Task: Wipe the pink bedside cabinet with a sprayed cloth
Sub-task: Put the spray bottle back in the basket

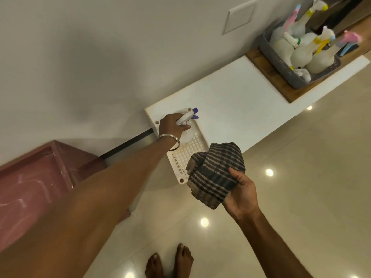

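Note:
The pink bedside cabinet (30, 183) stands low at the left against the wall. My left hand (172, 125) reaches out over a white perforated basket (187, 155) and grips a white spray bottle (186, 118) with a purple nozzle that points right. My right hand (242, 194) holds a dark striped cloth (215, 173), bunched up, just right of the basket and above the floor. The bottle's body is mostly hidden behind my left hand.
The basket sits at the left end of a low white ledge (241, 93) along the wall. At the far right a grey tub (285, 65) holds several white spray bottles. Glossy tiled floor (301, 177) spreads in front; my bare feet (170, 261) show at the bottom.

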A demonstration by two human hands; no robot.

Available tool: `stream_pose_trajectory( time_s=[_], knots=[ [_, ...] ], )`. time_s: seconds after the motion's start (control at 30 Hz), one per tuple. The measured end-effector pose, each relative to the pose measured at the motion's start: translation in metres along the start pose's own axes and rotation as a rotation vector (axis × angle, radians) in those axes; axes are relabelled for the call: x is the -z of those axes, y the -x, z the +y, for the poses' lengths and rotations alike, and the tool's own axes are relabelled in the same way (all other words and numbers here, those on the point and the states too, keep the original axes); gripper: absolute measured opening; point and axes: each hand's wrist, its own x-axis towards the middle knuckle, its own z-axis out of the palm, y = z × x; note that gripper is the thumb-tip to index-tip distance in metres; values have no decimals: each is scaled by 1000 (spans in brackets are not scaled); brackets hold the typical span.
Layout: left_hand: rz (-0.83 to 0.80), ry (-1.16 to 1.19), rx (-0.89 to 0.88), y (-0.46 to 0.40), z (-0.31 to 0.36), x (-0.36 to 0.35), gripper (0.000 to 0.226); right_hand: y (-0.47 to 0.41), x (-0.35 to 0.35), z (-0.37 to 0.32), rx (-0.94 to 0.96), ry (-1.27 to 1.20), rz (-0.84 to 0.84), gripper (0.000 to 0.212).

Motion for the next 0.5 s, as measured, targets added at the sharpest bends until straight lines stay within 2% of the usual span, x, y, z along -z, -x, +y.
stream_pose_trajectory(
  time_s=[0.13, 0.5],
  knots=[
    [6, 24, 0, -3, -1, -3, 32, -8, 1, 1, -13, -9, -3, 37],
    [-19, 53, -46, -5, -6, -6, 23, -11, -7, 10, -12, 7, -21, 32]
  ],
)
